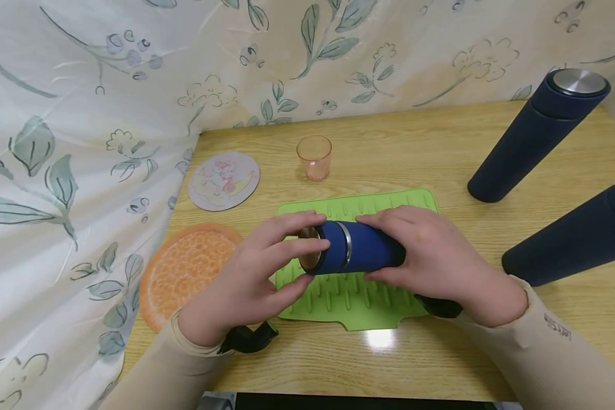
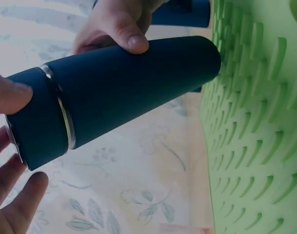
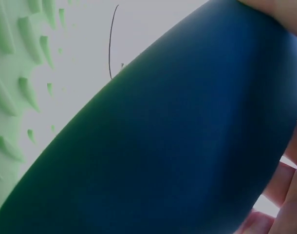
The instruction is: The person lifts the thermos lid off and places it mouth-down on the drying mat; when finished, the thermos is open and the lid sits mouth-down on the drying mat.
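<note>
A blue thermos flask [image 1: 371, 249] with a silver ring below its cap [image 1: 333, 247] is held tilted over a green ridged mat [image 1: 348, 302], cap end toward the left. My right hand [image 1: 435, 250] grips the flask's body near its lower end, thumb on one side and fingers on the other. Around the cap lie the spread fingers and thumb of my left hand [image 1: 256, 273], fingertips at the cap's edge. In the left wrist view the left thumb [image 2: 12, 95] lies over the cap and other fingers spread beside its end. The flask's dark body fills most of the right wrist view.
Two tall dark blue flasks [image 1: 535, 136] [image 1: 584, 228] stand to the right on the wooden table. A small pink clear cup [image 1: 315, 159] is behind the mat. Left lie a round picture coaster [image 1: 224, 181] and an orange round mat [image 1: 189, 267]. Floral cloth [image 1: 266, 57] hangs behind.
</note>
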A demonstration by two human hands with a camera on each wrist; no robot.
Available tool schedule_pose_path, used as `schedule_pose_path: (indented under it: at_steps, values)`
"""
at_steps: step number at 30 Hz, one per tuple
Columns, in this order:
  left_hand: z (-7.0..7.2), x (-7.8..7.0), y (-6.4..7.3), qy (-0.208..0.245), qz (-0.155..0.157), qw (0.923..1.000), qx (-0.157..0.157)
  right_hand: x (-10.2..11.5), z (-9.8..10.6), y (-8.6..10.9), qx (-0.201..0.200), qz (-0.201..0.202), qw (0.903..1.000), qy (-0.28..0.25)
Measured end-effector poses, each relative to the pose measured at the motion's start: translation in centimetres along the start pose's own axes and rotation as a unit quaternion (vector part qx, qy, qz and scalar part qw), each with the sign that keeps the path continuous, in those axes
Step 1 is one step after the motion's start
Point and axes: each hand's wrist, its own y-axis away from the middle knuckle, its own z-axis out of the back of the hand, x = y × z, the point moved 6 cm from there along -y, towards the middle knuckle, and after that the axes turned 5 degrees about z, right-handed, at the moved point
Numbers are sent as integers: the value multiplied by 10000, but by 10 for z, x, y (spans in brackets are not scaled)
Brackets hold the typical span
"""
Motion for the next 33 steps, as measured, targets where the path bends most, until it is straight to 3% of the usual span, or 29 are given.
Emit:
schedule_pose_path:
  at_steps: [3, 8, 12, 17, 21, 25, 33]
  values:
    - [0, -1, -2, 21, 58, 10000, -6, 0, 0, 0, 24, -56, 10000, -18]
    - [2, 3, -2, 61, 869, 9961, -124, 1, 0, 0, -22, -85, 10000, -39]
    - [8, 5, -1, 261, 1288, 9900, -519, 1, 2, 0, -202, -87, 9997, -65]
    - [15, 2, 0, 295, 1016, 9894, -996, 3, 5, 0, -467, 27, 9989, -56]
    - [16, -1, 0, 148, 828, 9899, -1137, 3, 6, -1, -551, 92, 9984, -57]
    - [17, -3, 0, 102, 891, 9882, -1239, 4, 6, -1, -557, 96, 9984, -54]
    - [32, 9, 6, 765, 1307, 9724, -1774, -3, 11, 2, -628, -325, 9974, -112]
